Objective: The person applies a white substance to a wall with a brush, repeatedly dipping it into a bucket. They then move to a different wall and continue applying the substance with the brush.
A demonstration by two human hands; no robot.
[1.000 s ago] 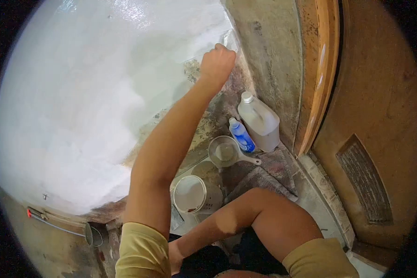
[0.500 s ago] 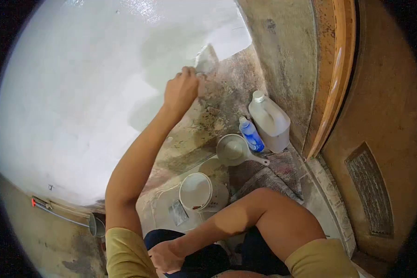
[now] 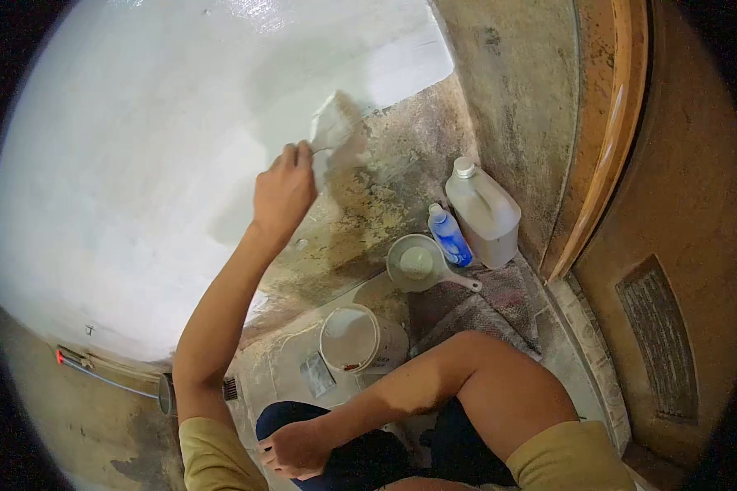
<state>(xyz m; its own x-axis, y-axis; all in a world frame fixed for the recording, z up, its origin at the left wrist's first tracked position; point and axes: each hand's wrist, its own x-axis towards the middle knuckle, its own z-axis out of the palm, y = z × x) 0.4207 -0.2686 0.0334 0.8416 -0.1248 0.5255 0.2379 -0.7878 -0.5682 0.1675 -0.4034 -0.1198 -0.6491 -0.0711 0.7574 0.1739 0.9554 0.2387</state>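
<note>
My left hand [image 3: 285,192] is closed round the handle of a wide paintbrush [image 3: 336,123] with pale, white-coated bristles. The brush lies against the wall [image 3: 164,164], at the border between its glossy white paint and a bare, stained, mottled patch [image 3: 385,164]. My right hand [image 3: 299,448] rests on my dark-clothed knee with its fingers curled in; its palm is hidden and nothing shows in it. In front of my knees a white bucket [image 3: 391,344] stands on the floor with whitish stuff inside. Beside it lies a small flat grey packet [image 3: 317,374].
A white dipper [image 3: 418,262] with pale contents, a blue-and-white bottle [image 3: 450,237] and a translucent jug [image 3: 487,217] stand by the wall corner. A woven sack [image 3: 499,319] covers floor there. A wooden frame [image 3: 614,139] rises on the right. A dark pot [image 3: 166,394] is at left.
My left hand and the paintbrush have moved left and slightly down across the wall. My right hand stays on the knee, its fingers showing more. The view has shifted slightly.
</note>
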